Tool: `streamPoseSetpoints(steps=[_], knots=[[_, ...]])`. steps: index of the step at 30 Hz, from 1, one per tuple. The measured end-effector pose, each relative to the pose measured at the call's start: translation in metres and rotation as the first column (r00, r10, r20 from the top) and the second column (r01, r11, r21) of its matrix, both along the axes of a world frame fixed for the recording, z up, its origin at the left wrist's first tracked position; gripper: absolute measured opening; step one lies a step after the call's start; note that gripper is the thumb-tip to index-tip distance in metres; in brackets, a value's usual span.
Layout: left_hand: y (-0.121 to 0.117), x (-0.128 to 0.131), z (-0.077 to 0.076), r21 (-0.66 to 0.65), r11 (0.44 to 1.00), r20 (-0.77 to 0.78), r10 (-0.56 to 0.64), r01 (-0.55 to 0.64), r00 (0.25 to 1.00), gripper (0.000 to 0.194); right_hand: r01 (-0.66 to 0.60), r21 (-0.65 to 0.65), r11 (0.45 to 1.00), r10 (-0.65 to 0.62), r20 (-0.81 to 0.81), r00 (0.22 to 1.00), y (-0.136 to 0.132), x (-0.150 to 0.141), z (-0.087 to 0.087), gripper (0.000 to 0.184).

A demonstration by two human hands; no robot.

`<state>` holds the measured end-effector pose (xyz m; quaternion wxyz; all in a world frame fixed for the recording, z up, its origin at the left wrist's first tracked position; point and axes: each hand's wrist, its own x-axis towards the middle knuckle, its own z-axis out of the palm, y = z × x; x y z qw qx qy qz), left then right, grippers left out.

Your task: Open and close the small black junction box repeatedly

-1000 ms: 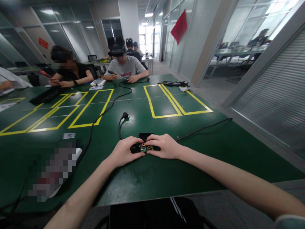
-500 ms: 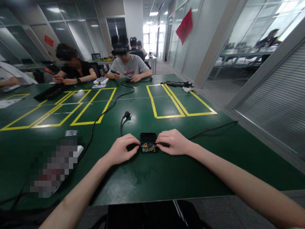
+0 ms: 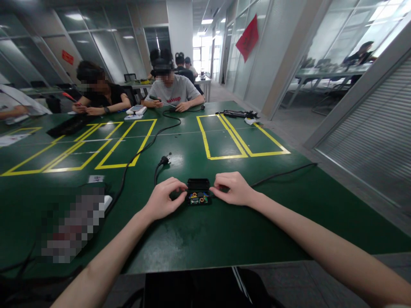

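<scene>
In front of me a small black case (image 3: 198, 184) lies open on the table, its lid on the far side. A green circuit board (image 3: 199, 199) with copper-coloured coils and blue and yellow wires fills its near half. My left hand (image 3: 166, 197) is curled at the case's left end, pinching around the black power cord (image 3: 156, 174), which runs behind the fingers to a plug (image 3: 165, 160). At the right end, my right hand (image 3: 233, 188) is bent with thumb and index finger together by the edge. What those tips hold is too small to tell. Another black cord (image 3: 279, 174) leaves behind that hand.
A blurred-out item with a white edge (image 3: 107, 201) lies left, beside a long black cable (image 3: 123, 179). Yellow tape outlines (image 3: 224, 157) mark the green table (image 3: 244, 239). A black tool-like object (image 3: 239, 114) lies at the far edge. Two people sit opposite with screwdrivers.
The plug has shifted left and nearer along with its cord. My right hand has risen slightly and its fingers have lifted off the dark cord end. The case stays in place.
</scene>
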<state>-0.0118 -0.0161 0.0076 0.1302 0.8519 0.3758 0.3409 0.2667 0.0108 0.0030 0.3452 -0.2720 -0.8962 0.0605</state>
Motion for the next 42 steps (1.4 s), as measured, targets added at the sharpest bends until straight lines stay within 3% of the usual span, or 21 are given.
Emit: streamPoseSetpoints(steps=[3, 6, 9, 12, 18, 22, 26, 28, 31, 33, 35, 38, 40, 42], knots=[[0.002, 0.005, -0.001, 0.044, 0.988, 0.070, 0.147, -0.150, 0.987, 0.016, 0.194, -0.012, 0.981, -0.194, -0.081, 0.978, 0.001, -0.006, -0.003, 0.039], [0.005, 0.010, -0.004, 0.033, 0.968, 0.071, 0.247, -0.249, 0.966, 0.016, 0.317, -0.050, 0.947, -0.318, -0.004, 0.948, 0.002, -0.013, -0.006, 0.036], [0.007, 0.016, -0.010, 0.005, 0.949, -0.016, 0.315, -0.314, 0.949, 0.017, 0.366, -0.087, 0.926, -0.346, 0.190, 0.919, 0.002, -0.021, -0.007, 0.031], [0.008, 0.021, -0.014, -0.016, 0.952, -0.182, 0.298, -0.305, 0.937, 0.015, 0.400, -0.104, 0.911, -0.339, 0.363, 0.868, 0.000, -0.029, -0.004, 0.027], [0.006, 0.032, -0.014, -0.042, 0.943, -0.317, 0.301, -0.331, 0.899, 0.014, 0.449, -0.063, 0.891, -0.351, 0.530, 0.772, -0.005, -0.036, 0.007, 0.024], [0.006, 0.033, -0.014, -0.032, 0.934, -0.338, 0.326, -0.357, 0.883, 0.014, 0.476, -0.087, 0.875, -0.367, 0.520, 0.771, -0.006, -0.035, 0.008, 0.023], [0.011, 0.026, -0.016, 0.019, 0.911, -0.247, 0.403, -0.411, 0.881, 0.023, 0.547, -0.188, 0.816, -0.459, 0.366, 0.810, 0.004, -0.025, 0.000, 0.022], [0.014, 0.021, -0.017, 0.004, 0.901, -0.186, 0.427, -0.434, 0.885, 0.026, 0.501, -0.275, 0.820, -0.429, 0.284, 0.857, 0.011, -0.019, -0.007, 0.025], [0.018, 0.016, -0.016, -0.113, 0.942, -0.110, 0.305, -0.317, 0.946, 0.025, 0.303, -0.403, 0.863, -0.278, 0.120, 0.953, 0.020, -0.011, -0.016, 0.019], [0.019, 0.014, -0.015, -0.217, 0.946, -0.029, 0.240, -0.240, 0.970, 0.023, 0.179, -0.495, 0.850, -0.217, -0.019, 0.976, 0.023, -0.008, -0.019, 0.018], [0.019, 0.012, -0.013, -0.357, 0.921, 0.096, 0.204, -0.157, 0.974, 0.023, 0.055, -0.611, 0.790, -0.194, -0.164, 0.967, 0.024, -0.007, -0.020, 0.020], [0.021, 0.010, -0.011, -0.532, 0.847, 0.276, 0.186, -0.011, 0.943, 0.030, -0.140, -0.755, 0.641, -0.182, -0.326, 0.928, 0.021, -0.008, -0.018, 0.029], [0.022, 0.008, -0.010, -0.580, 0.814, 0.315, 0.198, 0.023, 0.928, 0.031, -0.214, -0.801, 0.559, -0.189, -0.374, 0.908, 0.019, -0.009, -0.017, 0.033], [0.023, 0.008, -0.008, -0.598, 0.801, 0.323, 0.221, 0.018, 0.920, 0.030, -0.252, -0.820, 0.513, -0.204, -0.402, 0.893, 0.017, -0.010, -0.016, 0.036]])
